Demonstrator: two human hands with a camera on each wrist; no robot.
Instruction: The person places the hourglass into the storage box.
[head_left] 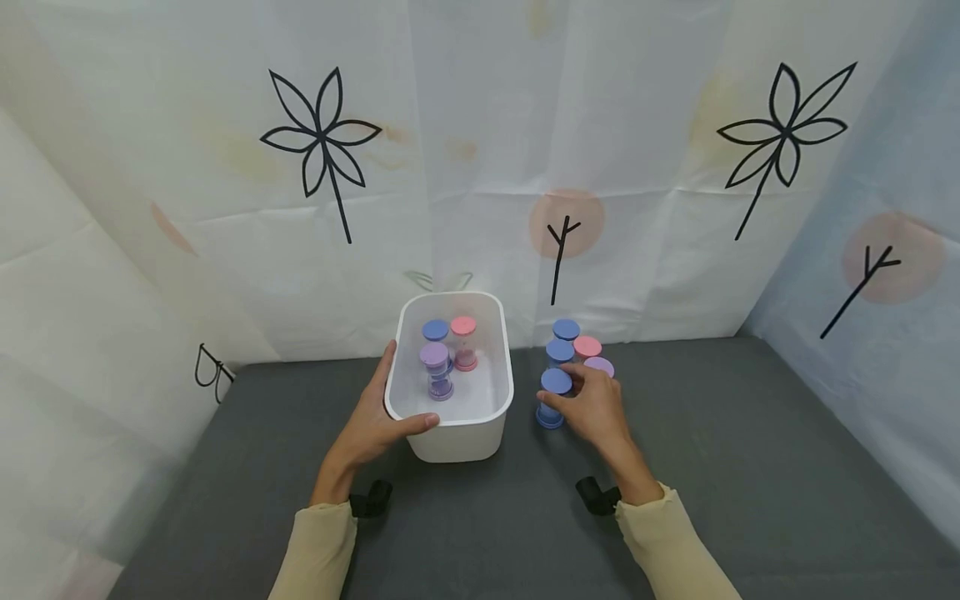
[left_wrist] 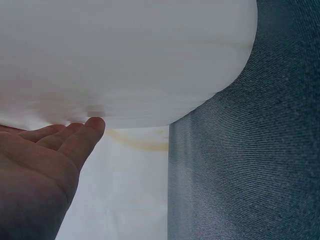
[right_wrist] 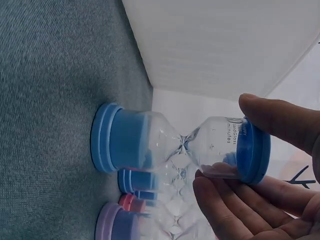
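Observation:
A white plastic tub (head_left: 457,437) stands on the grey table, holding a blue (head_left: 435,331), a pink (head_left: 463,342) and a purple sand timer (head_left: 437,371). My left hand (head_left: 375,417) grips the tub's near left rim, thumb over the edge; the left wrist view shows the fingers (left_wrist: 75,137) against the tub's white wall (left_wrist: 130,60). To the tub's right stands a cluster of timers. My right hand (head_left: 592,404) pinches the top cap of the nearest blue sand timer (head_left: 553,396), which stands upright on the table. In the right wrist view my thumb and fingers (right_wrist: 260,150) close round that blue timer (right_wrist: 175,142).
Behind the held timer stand two more blue timers (head_left: 562,340), a pink one (head_left: 587,347) and a purple one (head_left: 600,365). White printed cloth walls (head_left: 480,167) close in the table's back and sides. Grey tabletop (head_left: 750,467) stretches to the right.

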